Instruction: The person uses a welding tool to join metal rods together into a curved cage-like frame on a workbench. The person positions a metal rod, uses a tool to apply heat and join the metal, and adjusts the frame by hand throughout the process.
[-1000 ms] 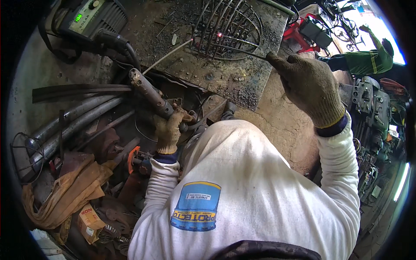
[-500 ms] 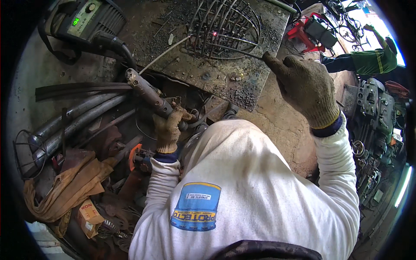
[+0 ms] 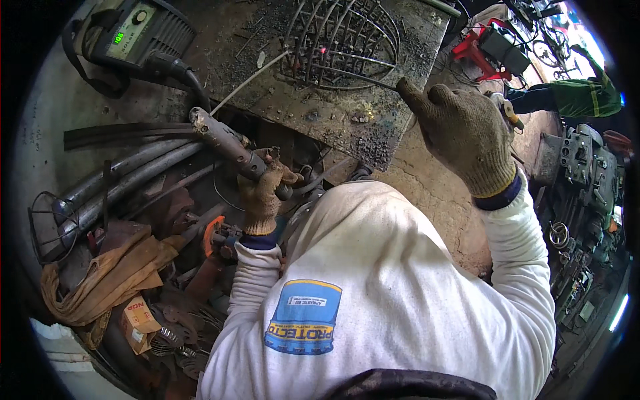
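My gloved left hand (image 3: 261, 193) is closed round a welding electrode holder (image 3: 223, 143), tilted up and to the left. From its far end a pale electrode (image 3: 250, 85) slants up to the left side of a curved metal-bar cage (image 3: 343, 40). A small red glow shows inside the cage's bars. My gloved right hand (image 3: 463, 130) is closed on a thin dark metal rod (image 3: 357, 76), index finger stretched along it. That rod reaches left into the cage, where its tip is hard to make out among the bars. The cage lies on a dirty metal worktable (image 3: 347, 123).
A welding machine (image 3: 143, 40) with a lit green display stands at upper left. Steel pipes (image 3: 127, 180), brown cloth (image 3: 110, 273) and an orange-guarded tool (image 3: 217, 237) lie at left. Beyond the table are a red stool (image 3: 480, 53), a person in green (image 3: 587, 93) and machinery (image 3: 590, 167).
The view has shifted slightly. Both hands keep their grips, and the rod and electrode still reach the cage. The red glow remains, with a fainter reddish patch now below it.
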A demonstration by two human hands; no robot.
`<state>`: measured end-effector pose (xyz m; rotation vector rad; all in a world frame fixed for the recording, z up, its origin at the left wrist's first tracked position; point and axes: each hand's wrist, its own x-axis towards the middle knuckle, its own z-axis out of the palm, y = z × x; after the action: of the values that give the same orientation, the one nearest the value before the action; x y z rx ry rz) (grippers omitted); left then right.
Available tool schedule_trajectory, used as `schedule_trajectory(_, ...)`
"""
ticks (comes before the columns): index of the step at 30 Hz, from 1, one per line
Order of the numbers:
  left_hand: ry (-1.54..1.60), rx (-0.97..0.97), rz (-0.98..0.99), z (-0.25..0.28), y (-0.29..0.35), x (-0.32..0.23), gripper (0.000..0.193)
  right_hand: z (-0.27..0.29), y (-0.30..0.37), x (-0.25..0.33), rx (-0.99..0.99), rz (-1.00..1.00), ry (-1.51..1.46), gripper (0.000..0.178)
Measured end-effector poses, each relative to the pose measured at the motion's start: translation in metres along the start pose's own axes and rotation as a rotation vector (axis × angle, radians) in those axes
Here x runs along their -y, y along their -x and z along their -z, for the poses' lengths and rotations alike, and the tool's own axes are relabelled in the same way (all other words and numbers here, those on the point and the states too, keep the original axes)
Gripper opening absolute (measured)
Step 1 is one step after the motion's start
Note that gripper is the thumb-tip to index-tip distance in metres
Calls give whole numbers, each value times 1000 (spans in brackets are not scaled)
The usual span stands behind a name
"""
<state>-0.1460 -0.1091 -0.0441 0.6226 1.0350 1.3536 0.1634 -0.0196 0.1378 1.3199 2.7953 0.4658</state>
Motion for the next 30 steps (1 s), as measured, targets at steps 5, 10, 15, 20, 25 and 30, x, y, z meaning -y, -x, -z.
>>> schedule_trajectory(5, 72, 31, -32, 4, 3, 6, 25, 0, 1, 4, -24, 1, 9, 33)
schedule_trajectory(10, -51, -12, 2, 0, 8, 1, 23, 12, -3, 10, 25, -39, 12, 32)
schedule_trajectory(15, -115, 36, -58, 5, 9, 4, 22, 16, -1, 17, -15, -20, 41, 32)
schedule_trajectory(20, -77, -46, 23, 1, 16, -3, 25, 24, -2, 24, 157, -88, 41, 40)
schedule_trajectory(25, -55, -39, 35, 15, 13, 5, 28, 25, -3, 29, 218, -162, 69, 47)
schedule_trajectory(30, -36, -13, 31, 9, 4, 3, 26, -2, 15, 16, 140, -132, -12, 53)
